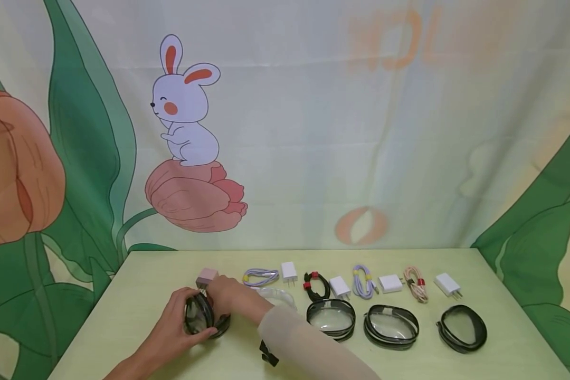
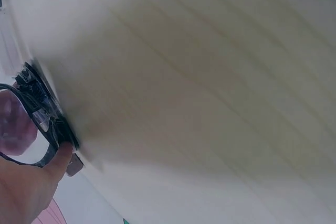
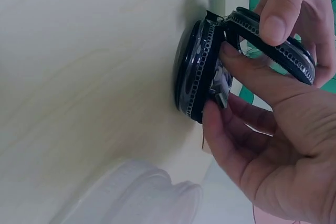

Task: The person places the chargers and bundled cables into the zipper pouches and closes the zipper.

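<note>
At the left of the table, a small round zip case [image 1: 198,315] with clear panels and black zipped edges stands unzipped. My left hand [image 1: 173,322] grips its raised half, thumb along the zipper edge. The fingers and thumb of my right hand [image 3: 278,145] reach into the lower half and pinch a coiled cable there; its metal plug [image 3: 220,95] shows between them. Much of the cable is hidden by the case and fingers. Just behind the hands lies a pink charger plug [image 1: 207,277].
Several white charger plugs [image 1: 288,271] and coiled cables [image 1: 362,282] with ties line the table's back. More round black-edged cases [image 1: 391,326] sit in front at the right. A whitish round case [image 1: 277,296] and a black strap end [image 1: 268,353] lie by my right sleeve.
</note>
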Available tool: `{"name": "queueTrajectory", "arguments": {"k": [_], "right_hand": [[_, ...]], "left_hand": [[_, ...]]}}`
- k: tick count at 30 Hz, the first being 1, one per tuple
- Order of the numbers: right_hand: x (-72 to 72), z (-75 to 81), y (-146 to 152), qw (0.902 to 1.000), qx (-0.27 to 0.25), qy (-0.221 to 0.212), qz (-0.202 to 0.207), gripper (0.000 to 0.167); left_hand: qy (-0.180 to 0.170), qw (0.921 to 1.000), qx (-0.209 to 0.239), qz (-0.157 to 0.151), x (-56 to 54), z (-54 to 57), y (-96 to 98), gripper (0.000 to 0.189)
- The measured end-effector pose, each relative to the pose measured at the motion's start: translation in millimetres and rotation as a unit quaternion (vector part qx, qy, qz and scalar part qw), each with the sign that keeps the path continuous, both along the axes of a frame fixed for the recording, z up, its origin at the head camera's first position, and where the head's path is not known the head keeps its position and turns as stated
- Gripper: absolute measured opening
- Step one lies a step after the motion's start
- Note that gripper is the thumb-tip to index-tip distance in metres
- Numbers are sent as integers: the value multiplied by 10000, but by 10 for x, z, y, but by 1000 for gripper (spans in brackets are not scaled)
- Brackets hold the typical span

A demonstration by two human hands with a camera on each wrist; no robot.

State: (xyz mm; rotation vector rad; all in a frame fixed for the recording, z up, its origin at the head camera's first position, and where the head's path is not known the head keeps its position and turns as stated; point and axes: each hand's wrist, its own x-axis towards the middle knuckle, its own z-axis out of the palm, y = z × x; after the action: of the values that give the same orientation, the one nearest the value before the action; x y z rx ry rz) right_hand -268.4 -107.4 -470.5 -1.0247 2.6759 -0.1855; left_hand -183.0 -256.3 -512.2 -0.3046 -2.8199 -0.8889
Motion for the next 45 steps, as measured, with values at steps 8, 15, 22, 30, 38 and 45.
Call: {"name": "queueTrajectory", "arguments": {"k": [8,15,22,30,38,45], "right_hand": [[-160,20,113,9967,-570,-560,146,13],[-482,-21,267,9884,-1430,-313,404,15],[-616,-155,297,9848,-1681,-260,350,12],[-727,-317,248,9822,-1854,-66,281,15],[-720,-352,80,9891,-1351,366,455,43],[-661,-321,42,9916,-1039,673,365,34]], "left_hand": [[0,10000,19,32,26,5,-31,91],[62,9999,-99,116,27,34,-49,92],[-121,9993,-225,287,55,74,-118,95],[120,9994,-230,232,69,79,-186,92],[181,9995,-193,166,59,52,-201,91],[227,9995,-192,134,66,20,-200,89]]}}
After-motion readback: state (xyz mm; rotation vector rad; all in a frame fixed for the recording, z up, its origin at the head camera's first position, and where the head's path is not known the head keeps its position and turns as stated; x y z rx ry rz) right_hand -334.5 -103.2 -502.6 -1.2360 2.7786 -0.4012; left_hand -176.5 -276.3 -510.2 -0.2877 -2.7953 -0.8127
